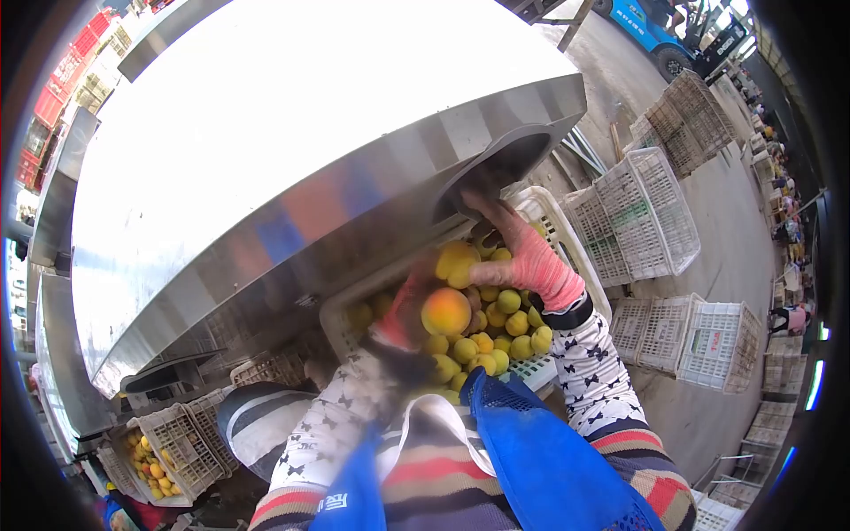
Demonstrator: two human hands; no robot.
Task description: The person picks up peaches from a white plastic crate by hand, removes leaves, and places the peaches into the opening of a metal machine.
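Note:
A white plastic crate (580,243) full of yellow peaches (507,301) stands in front of me, under the lip of a metal table. My right hand (531,261), in a pink fingerless glove, reaches over its right side. Thumb and fingers are spread, the fingers up near a dark chute (513,159), the thumb beside a pair of yellow peaches (457,263). My left hand (403,310), also in a pink glove, is smeared by motion over the crate's left part. Right beside it, a larger orange-red peach (445,311) shows above the others.
The bright metal table (310,115) has a raised edge close ahead. Stacked white crates (642,212) stand on the right, with more crates (722,345) below them. At lower left is a crate of peaches (150,469). A blue forklift (646,31) is at the far right.

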